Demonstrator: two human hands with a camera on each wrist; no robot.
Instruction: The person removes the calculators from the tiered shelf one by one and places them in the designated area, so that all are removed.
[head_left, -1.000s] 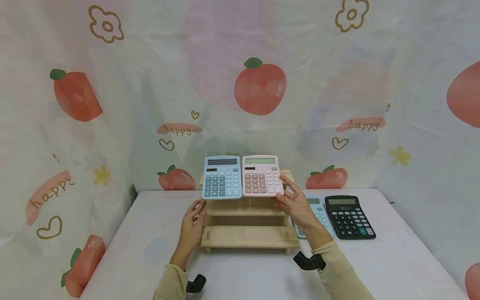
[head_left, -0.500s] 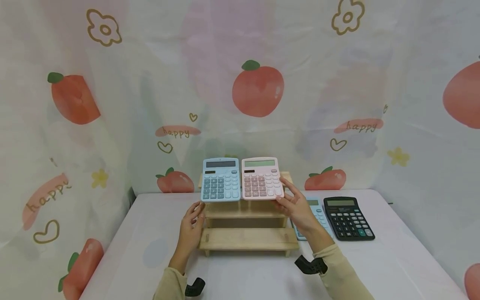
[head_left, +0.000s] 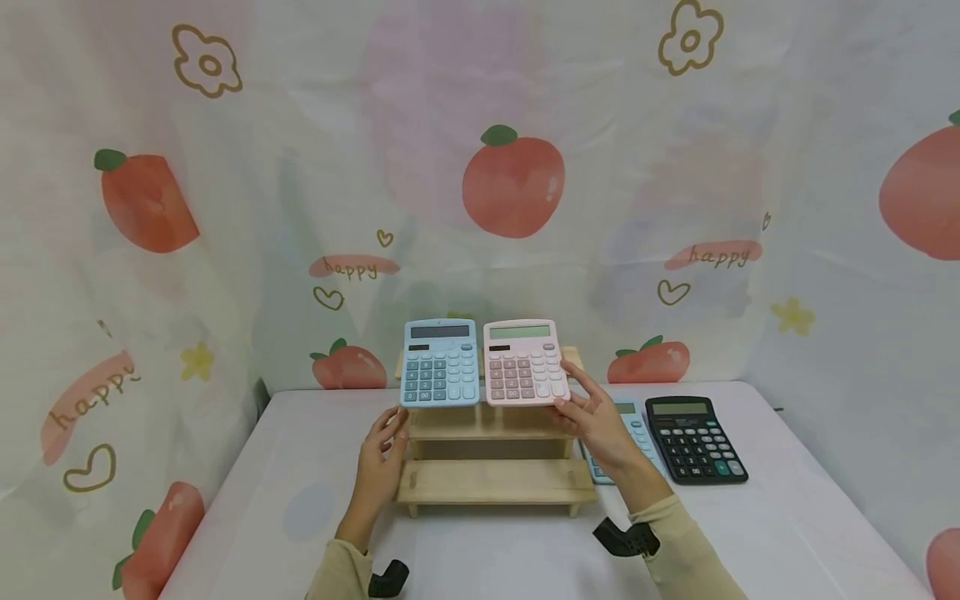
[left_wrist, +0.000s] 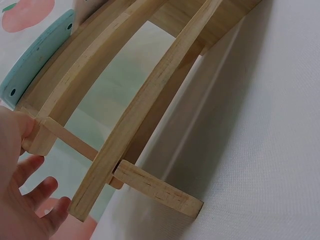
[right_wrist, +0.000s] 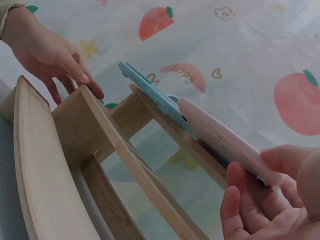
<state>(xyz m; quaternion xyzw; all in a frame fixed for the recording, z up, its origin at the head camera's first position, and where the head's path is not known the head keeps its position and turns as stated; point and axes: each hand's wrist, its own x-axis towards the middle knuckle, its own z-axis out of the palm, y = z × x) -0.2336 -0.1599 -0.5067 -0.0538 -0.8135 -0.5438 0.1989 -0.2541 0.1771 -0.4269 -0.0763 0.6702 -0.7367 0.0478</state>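
A pink calculator [head_left: 522,364] is at the right of the stepped wooden rack's top tier, tilted back. My right hand [head_left: 597,425] pinches its lower right corner, thumb in front and fingers behind in the right wrist view. To its left, across a narrow gap, a light blue calculator [head_left: 440,364] leans on the same tier. My left hand [head_left: 380,462] holds the left end of the wooden rack [head_left: 495,482] just below the blue calculator. In the left wrist view its thumb lies against a shelf end [left_wrist: 37,142], the other fingers bent beyond it.
Right of the rack, a second blue calculator [head_left: 628,408] lies on the white table [head_left: 300,450], partly hidden by my right hand and forearm. Beside it lies a black calculator [head_left: 696,442]. A fruit-printed cloth backdrop [head_left: 420,183] rises close behind the rack.
The pink calculator has shifted slightly right in my right hand, widening the gap to the blue one. My left hand stays at the rack's end. The head view has tipped up a little.
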